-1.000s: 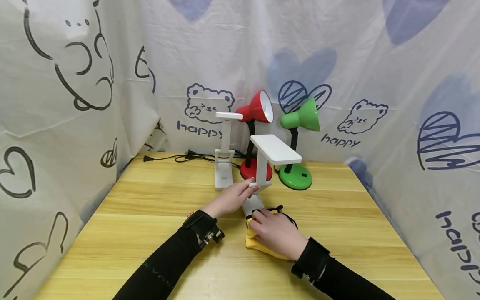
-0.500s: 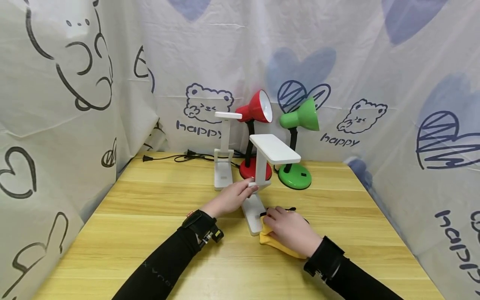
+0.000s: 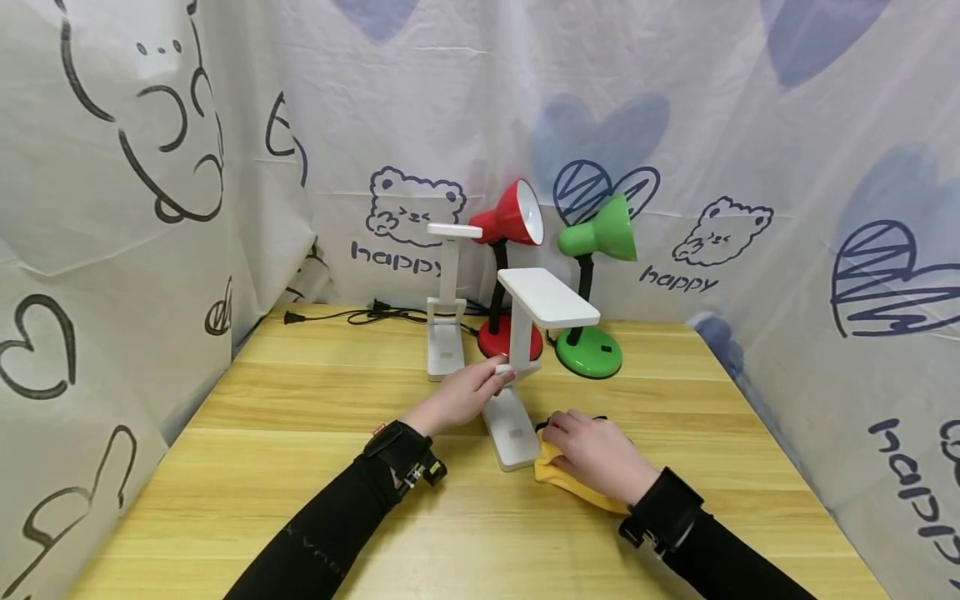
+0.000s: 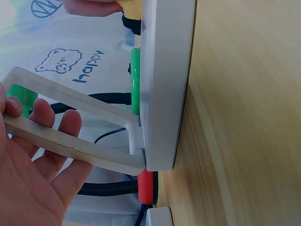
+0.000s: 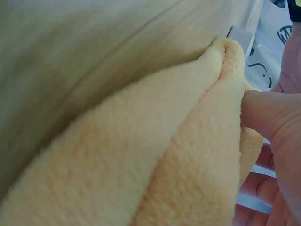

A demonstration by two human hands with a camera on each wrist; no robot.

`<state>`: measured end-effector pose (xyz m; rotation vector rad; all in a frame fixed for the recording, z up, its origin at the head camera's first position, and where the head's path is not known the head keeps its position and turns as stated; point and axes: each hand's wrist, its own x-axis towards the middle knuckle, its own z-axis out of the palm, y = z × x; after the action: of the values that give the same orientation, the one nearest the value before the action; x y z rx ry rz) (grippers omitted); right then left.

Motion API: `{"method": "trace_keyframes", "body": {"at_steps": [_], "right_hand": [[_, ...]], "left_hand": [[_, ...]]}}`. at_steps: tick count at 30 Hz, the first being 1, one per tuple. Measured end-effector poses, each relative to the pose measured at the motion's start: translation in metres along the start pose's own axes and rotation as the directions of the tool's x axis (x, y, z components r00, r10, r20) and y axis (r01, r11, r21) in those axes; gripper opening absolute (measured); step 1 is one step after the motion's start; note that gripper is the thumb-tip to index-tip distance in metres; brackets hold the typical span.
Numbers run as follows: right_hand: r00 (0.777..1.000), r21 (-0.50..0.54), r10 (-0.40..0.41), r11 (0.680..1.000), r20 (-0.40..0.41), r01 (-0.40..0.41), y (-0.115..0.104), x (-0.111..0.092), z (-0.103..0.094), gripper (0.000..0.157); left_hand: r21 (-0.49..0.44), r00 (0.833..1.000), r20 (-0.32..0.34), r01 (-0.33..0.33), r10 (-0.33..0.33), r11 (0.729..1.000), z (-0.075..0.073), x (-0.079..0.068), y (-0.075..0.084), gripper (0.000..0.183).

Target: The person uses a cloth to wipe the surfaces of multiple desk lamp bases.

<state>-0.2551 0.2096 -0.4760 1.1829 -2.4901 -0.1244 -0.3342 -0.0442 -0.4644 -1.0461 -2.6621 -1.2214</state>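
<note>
A white desk lamp [image 3: 513,433] stands upright on the table, its flat rectangular head level above the base. My left hand [image 3: 463,398] grips the lamp's folding bracket; in the left wrist view the fingers curl round one bar of that white frame [image 4: 70,145]. Just right of the base's front end, my right hand [image 3: 596,454] holds a bunched yellow cloth [image 3: 558,477] with a dark edging. Close up in the right wrist view, the fluffy cloth [image 5: 188,141] hangs in folds, pinched between thumb and fingers. Part of it is hidden under the right hand.
Behind stand a second white desk lamp [image 3: 447,350], a red lamp [image 3: 510,221] and a green lamp [image 3: 591,354]. Black cords with plugs [image 3: 296,317] lie at the table's back left. A printed white curtain [image 3: 420,108] surrounds the wooden table [image 3: 337,492].
My right hand has slid the yellow cloth rightward off the lamp's base, so the whole base top now shows. The left hand has kept its grip on the lamp.
</note>
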Motion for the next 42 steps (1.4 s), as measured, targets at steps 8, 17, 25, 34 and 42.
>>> {"method": "trace_keyframes", "body": {"at_steps": [8,17,25,34,42], "right_hand": [[1.0,0.006,-0.01,1.0,-0.006,0.01,-0.005,0.002,-0.003,0.039],[0.999,-0.033,-0.03,0.999,-0.026,0.029,-0.02,0.012,-0.004,0.034],[0.996,-0.093,-0.072,0.993,-0.046,0.067,-0.045,0.035,-0.002,0.027],[0.99,-0.052,-0.119,0.992,-0.077,0.116,-0.068,0.057,0.001,0.025],[0.998,-0.046,-0.053,0.998,-0.032,0.051,-0.059,0.046,-0.001,0.031]], "left_hand": [[-0.005,1.0,-0.01,-0.007,0.007,1.0,-0.001,-0.001,-0.001,0.029],[-0.021,1.0,-0.017,-0.007,0.007,1.0,-0.003,-0.002,-0.001,0.025],[-0.019,1.0,-0.019,-0.014,0.013,1.0,-0.003,-0.002,-0.002,0.027],[-0.015,1.0,-0.011,0.009,-0.009,1.0,-0.002,-0.003,-0.002,0.028],[0.008,1.0,-0.02,0.009,-0.009,1.0,-0.001,-0.001,-0.002,0.027]]}}
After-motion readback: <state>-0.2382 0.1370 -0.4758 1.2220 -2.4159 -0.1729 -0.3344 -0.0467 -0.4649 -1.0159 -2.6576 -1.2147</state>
